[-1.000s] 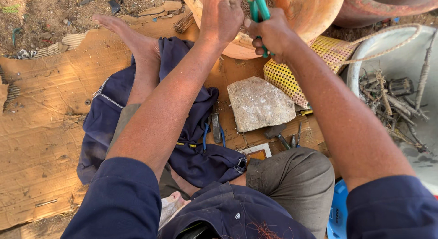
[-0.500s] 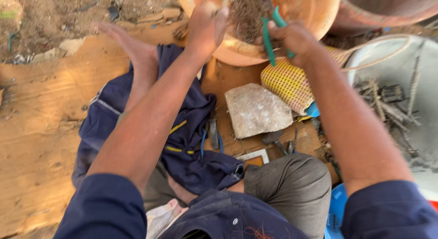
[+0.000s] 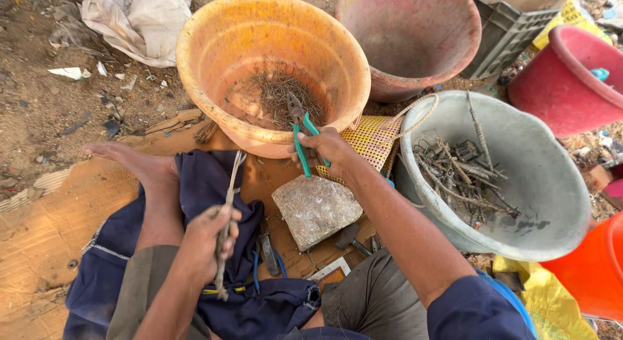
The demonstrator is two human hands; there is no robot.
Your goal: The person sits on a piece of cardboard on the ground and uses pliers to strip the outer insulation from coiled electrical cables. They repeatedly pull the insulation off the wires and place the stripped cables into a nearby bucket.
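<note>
My right hand (image 3: 328, 148) grips green-handled pliers (image 3: 300, 135), their jaws pointing into the orange tub (image 3: 195, 48), which holds a tangle of thin rusty wires (image 3: 276, 96). My left hand (image 3: 211, 239) is closed around a long bent piece of grey wire (image 3: 228, 203), held upright over a dark blue cloth (image 3: 195, 197) spread on my lap. A flat grey stone block (image 3: 316, 209) lies on the cardboard between my hands. My bare foot (image 3: 133, 163) rests on the cloth's left side.
A grey basin (image 3: 558, 184) at the right holds several twisted metal scraps. Behind stand a pink tub (image 3: 415, 35), a red tub (image 3: 571, 80) and a grey crate (image 3: 506, 28). A yellow mesh mat (image 3: 373, 138) lies by the orange tub. Another blue-handled tool (image 3: 267, 254) lies on the cloth.
My left hand has come back from the orange tub toward my lap, now holding a piece of wire. My right hand with the pliers has dropped below the tub's rim. The view tilted up.
</note>
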